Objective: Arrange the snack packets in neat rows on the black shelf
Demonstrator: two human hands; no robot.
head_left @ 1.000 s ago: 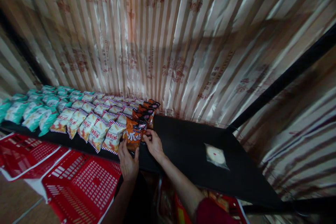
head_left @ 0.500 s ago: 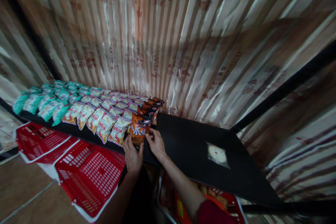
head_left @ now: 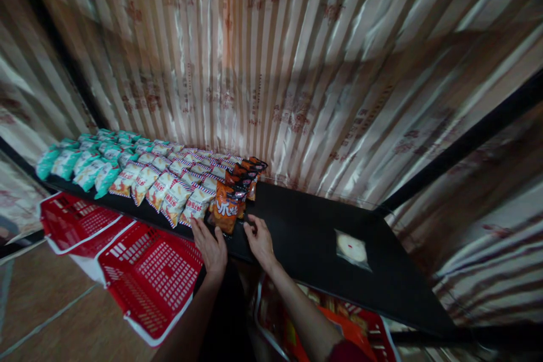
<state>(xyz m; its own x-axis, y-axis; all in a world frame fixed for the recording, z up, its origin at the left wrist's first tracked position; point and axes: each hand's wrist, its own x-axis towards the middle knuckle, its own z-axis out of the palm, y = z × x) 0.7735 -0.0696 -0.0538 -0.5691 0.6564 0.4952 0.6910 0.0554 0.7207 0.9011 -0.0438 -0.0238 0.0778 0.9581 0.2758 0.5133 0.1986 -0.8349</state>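
Note:
An orange snack bag (head_left: 225, 208) stands at the front of a short row of orange and black bags (head_left: 244, 176) on the black shelf (head_left: 297, 237). My left hand (head_left: 212, 248), fingers spread, is just below it, close to the front white snack bag (head_left: 197, 202). To the orange bag's right, my right hand (head_left: 259, 240) is apart from it, with bent, parted fingers and nothing in them. Rows of white bags fill the shelf to the left, followed by teal bags (head_left: 89, 172) at the far left end.
A flat clear packet with a round white item (head_left: 353, 250) lies on the shelf's right part. Red baskets (head_left: 156, 274) stand below at the left; another basket (head_left: 384, 331) with packages is under the shelf. Striped sheeting (head_left: 297, 68) hangs behind.
Both hands have let go of the front orange bag and drawn back from it, the right one a little to the right. The bag stays upright. The view has shifted slightly.

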